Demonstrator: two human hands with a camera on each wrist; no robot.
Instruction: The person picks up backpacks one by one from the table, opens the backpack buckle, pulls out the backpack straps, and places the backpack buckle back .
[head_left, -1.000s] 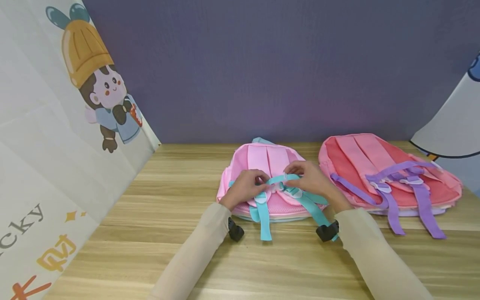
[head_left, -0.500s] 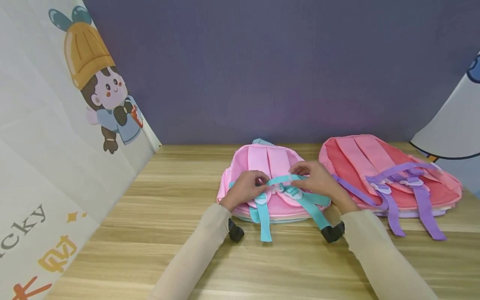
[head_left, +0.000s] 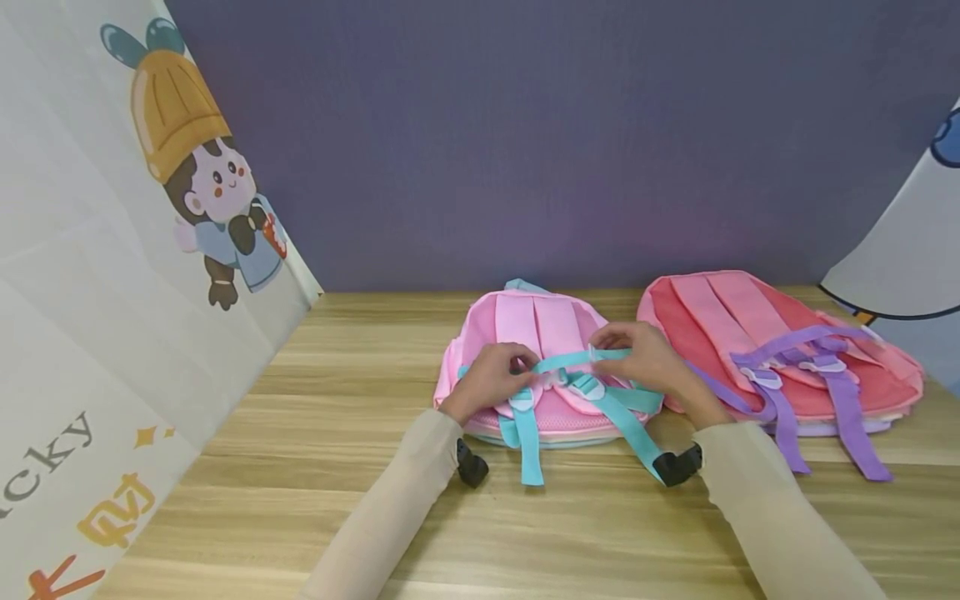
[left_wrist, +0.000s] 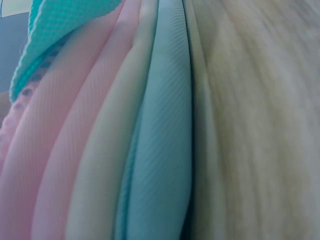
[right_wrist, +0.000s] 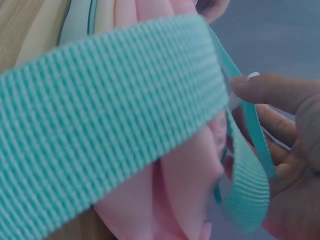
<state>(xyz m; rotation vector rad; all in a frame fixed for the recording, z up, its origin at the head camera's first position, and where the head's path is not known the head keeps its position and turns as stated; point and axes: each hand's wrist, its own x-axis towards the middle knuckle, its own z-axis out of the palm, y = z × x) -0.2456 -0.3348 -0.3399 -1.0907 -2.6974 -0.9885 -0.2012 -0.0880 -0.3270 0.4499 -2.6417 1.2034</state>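
Note:
A light pink backpack (head_left: pixel 517 321) lies on the table with its shoulder straps up. Across it runs a narrow turquoise strap (head_left: pixel 566 361), slightly raised, between both hands. My left hand (head_left: pixel 491 375) pinches the strap's left part between thumb and fingers. At a small whitish slider (head_left: pixel 591 353) on the same strap, my right hand (head_left: pixel 642 357) pinches with thumb and fingertips. Below the strap sits a pale clip (head_left: pixel 555 377). In the right wrist view a wide turquoise strap (right_wrist: pixel 115 100) covers much of the bag; the left wrist view shows only the backpack's lower edge (left_wrist: pixel 155 150), no left fingers clearly.
To the right lies a coral-pink backpack (head_left: pixel 750 333) with purple straps (head_left: pixel 851 425). Two turquoise strap ends (head_left: pixel 531 450) hang onto the wooden table (head_left: pixel 300 467). A dark panel (head_left: pixel 480 142) stands behind, and a printed white sheet (head_left: pixel 90 250) at left.
My right hand has moved to the right with the whitish slider, so more turquoise strap shows between the hands. The left hand has stayed nearly in place.

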